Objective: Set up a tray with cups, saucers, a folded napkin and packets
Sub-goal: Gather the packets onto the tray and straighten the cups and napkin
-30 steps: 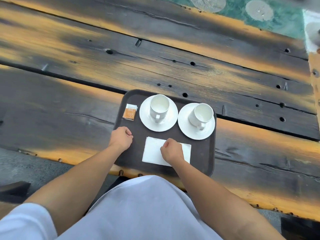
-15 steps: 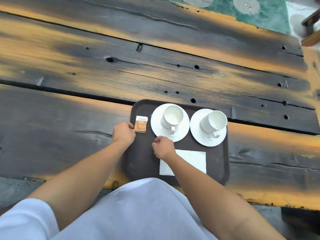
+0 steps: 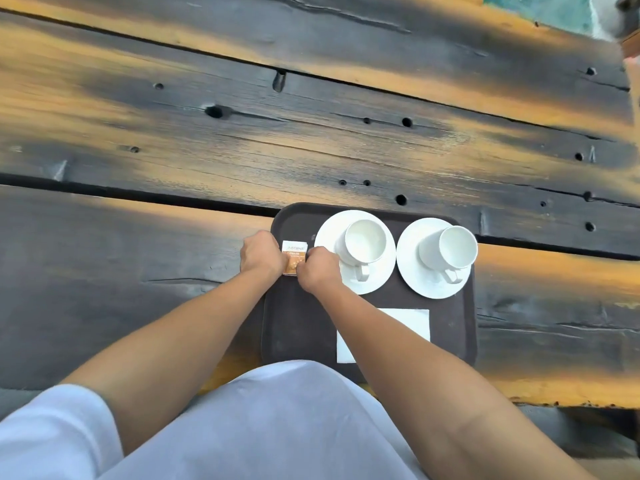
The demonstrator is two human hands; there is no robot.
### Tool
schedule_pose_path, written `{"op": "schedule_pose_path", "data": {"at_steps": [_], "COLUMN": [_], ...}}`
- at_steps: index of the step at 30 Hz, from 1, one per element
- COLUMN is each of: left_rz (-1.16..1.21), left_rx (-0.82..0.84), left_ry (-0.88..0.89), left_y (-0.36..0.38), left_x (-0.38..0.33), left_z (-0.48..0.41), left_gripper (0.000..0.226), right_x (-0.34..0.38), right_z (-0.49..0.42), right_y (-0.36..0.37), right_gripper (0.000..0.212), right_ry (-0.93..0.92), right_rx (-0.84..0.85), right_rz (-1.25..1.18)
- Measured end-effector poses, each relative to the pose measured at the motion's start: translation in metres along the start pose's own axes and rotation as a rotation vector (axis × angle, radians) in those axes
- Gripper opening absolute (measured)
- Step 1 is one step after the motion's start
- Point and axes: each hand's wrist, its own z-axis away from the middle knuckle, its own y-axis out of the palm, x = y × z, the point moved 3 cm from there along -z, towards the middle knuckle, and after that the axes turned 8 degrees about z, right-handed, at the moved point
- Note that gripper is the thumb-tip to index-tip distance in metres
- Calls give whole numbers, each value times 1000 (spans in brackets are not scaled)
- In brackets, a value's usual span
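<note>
A dark brown tray (image 3: 298, 327) lies at the near edge of the wooden table. Two white cups, the left cup (image 3: 363, 242) and the right cup (image 3: 453, 251), stand on white saucers (image 3: 327, 237) (image 3: 410, 261) along its far side. An orange and white packet stack (image 3: 294, 252) lies at the tray's far left corner. My left hand (image 3: 261, 254) and my right hand (image 3: 318, 270) close on the packets from either side, fingers curled at their edges. A folded white napkin (image 3: 412, 322) lies near the tray's front, partly under my right forearm.
The table is of dark, burnt planks (image 3: 311, 140) with gaps and holes, stretching far beyond the tray. A green patterned surface (image 3: 540, 8) shows at the far right corner. My white clothing (image 3: 242, 427) fills the bottom of the view.
My right hand left the napkin and moved up and left to the packets. My left hand shifted from the tray's left edge onto the packets' left side.
</note>
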Motion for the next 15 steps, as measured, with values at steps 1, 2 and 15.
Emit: {"op": "schedule_pose_path", "data": {"at_steps": [1,2,15], "left_rz": [-34,-70,-63], "left_rx": [19,36,43], "left_ry": [0,0,-18], "left_y": [2,4,14], "left_x": [-2,-4,-4], "left_z": [-2,-4,-8], "left_gripper": [18,18,20], "right_x": [2,3,0], "right_z": [-2,-5,-14], "right_y": [0,-1,0], "right_gripper": [25,25,27], "right_ry": [12,24,37], "right_rx": [-3,-9,-79], "right_rz": [7,14,5]}}
